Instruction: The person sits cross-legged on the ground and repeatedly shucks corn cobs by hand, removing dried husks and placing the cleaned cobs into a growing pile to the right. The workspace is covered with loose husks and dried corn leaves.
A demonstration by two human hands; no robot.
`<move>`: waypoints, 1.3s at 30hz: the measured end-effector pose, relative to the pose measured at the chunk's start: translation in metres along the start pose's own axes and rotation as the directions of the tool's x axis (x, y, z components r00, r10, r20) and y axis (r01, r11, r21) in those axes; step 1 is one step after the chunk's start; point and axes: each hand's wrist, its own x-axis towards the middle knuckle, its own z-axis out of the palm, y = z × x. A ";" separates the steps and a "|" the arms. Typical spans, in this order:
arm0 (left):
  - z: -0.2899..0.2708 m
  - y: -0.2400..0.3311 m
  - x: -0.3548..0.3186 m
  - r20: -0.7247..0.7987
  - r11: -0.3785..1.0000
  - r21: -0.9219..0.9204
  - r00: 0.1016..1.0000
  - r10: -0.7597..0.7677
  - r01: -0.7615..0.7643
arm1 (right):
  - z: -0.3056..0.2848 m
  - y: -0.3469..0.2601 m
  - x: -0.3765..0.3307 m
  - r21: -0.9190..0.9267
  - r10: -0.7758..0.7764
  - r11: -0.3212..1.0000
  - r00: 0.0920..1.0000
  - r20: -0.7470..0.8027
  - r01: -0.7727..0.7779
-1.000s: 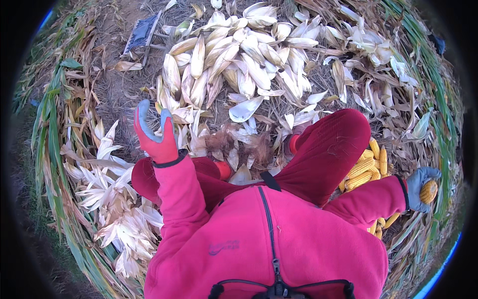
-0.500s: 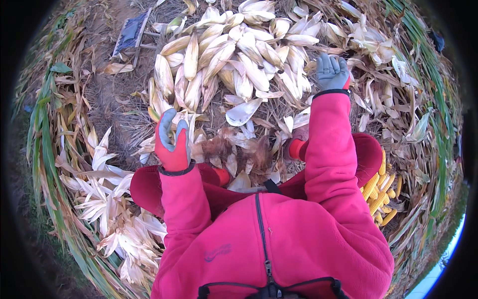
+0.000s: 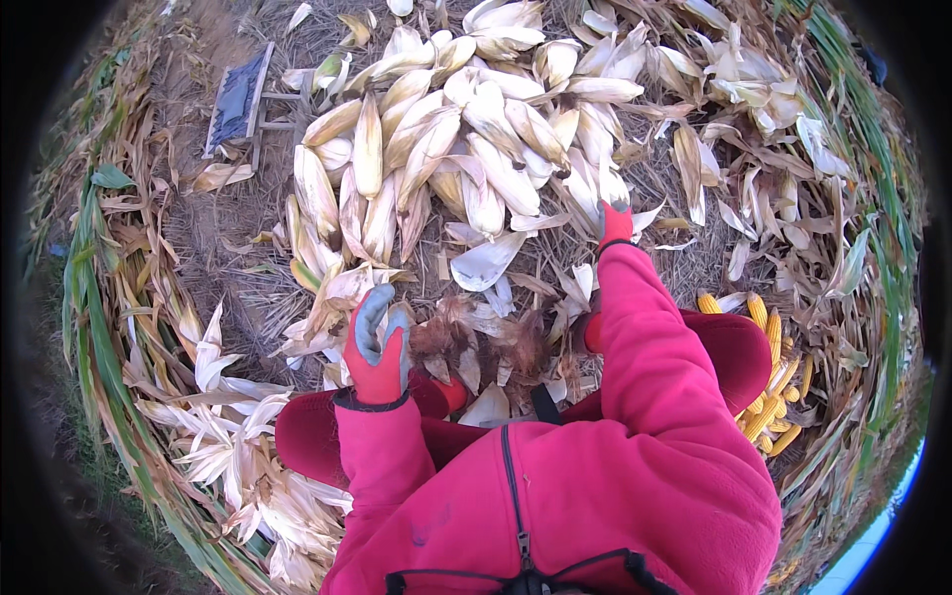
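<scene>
In front of me lies a heap of corn ears in pale dry husks (image 3: 486, 124). My right hand (image 3: 615, 220), in a red and grey glove, reaches to the heap's near right edge. Its fingers close round the near end of a husk-covered ear of corn (image 3: 612, 184); they are partly hidden by the hand's back. Above my left knee, my left hand (image 3: 377, 347) is raised with thumb and fingers apart and nothing in it. A loose piece of white husk (image 3: 486, 263) lies between the heap and my feet.
Bare yellow cobs (image 3: 778, 387) are piled beside my right knee. Stripped husks (image 3: 248, 466) lie to my left. A small stool with a dark blue seat (image 3: 238, 97) stands at the far left. Green and dry stalks (image 3: 94, 297) ring the spot, and brown corn silk (image 3: 521, 342) lies between my feet.
My right hand has come nearer and left, from palm up and empty to the heap's edge, onto a corn ear. The left hand stays open. The whole view has shifted slightly.
</scene>
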 end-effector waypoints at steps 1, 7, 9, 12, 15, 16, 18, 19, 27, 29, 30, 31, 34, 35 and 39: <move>0.002 0.000 0.003 0.011 1.000 0.002 1.000 -0.014 0.014 | 0.003 0.006 0.006 -0.117 -0.028 0.993 0.999 0.044 0.033; 0.011 -0.013 0.016 0.100 0.992 -0.009 0.987 -0.126 0.127 | 0.015 0.045 0.040 -0.422 0.022 0.894 0.928 0.372 0.148; 0.016 -0.014 0.014 0.097 0.982 -0.007 0.978 -0.185 0.187 | 0.016 0.023 0.032 -0.478 0.066 0.857 0.878 0.474 0.194; 0.020 -0.016 0.017 0.120 0.979 -0.052 0.974 -0.190 0.197 | 0.013 -0.013 0.003 -0.315 0.128 0.946 0.792 0.596 0.083; 0.028 -0.011 0.014 0.164 0.978 -0.100 0.972 -0.167 0.185 | -0.003 -0.039 -0.040 -0.224 0.189 0.973 0.765 0.616 -0.060; 0.034 -0.004 0.014 0.195 0.982 -0.080 0.969 -0.154 0.172 | 0.006 -0.019 -0.047 0.044 0.239 0.932 0.702 0.671 -0.359; 0.035 -0.010 0.007 0.193 0.980 -0.092 0.969 -0.154 0.174 | 0.008 -0.031 -0.085 0.353 0.178 0.684 0.616 0.768 -0.638; 0.037 -0.014 0.005 0.200 0.980 -0.103 0.969 -0.148 0.171 | 0.008 -0.038 -0.107 0.439 0.209 0.597 0.658 0.724 -0.672; 0.056 -0.050 -0.012 0.199 0.950 -0.164 0.952 -0.231 0.265 | -0.009 -0.052 -0.232 0.490 0.009 0.462 0.556 0.831 -0.739; 0.054 -0.071 -0.019 0.229 0.934 -0.177 0.936 -0.268 0.311 | -0.024 -0.072 -0.250 0.474 -0.018 0.465 0.527 0.849 -0.748; 0.058 -0.063 -0.023 0.266 0.910 -0.208 0.916 -0.300 0.358 | -0.030 -0.079 -0.255 0.473 -0.032 0.460 0.519 0.854 -0.751; 0.062 -0.055 -0.026 0.304 0.884 -0.236 0.895 -0.328 0.404 | -0.031 -0.069 -0.248 0.421 -0.060 0.565 0.473 0.879 -0.710; 0.062 -0.055 -0.038 0.414 0.879 -0.299 0.881 -0.230 0.370 | -0.058 -0.091 -0.275 0.490 -0.375 0.868 0.542 0.752 -0.079; 0.066 -0.054 -0.042 0.460 0.843 -0.376 0.867 -0.192 0.386 | -0.064 -0.088 -0.280 0.368 -0.463 0.886 0.536 0.706 0.282; 0.055 -0.049 -0.067 0.419 0.789 -0.384 0.852 -0.313 0.479 | -0.112 -0.116 -0.326 0.235 -0.403 0.897 0.474 0.783 0.375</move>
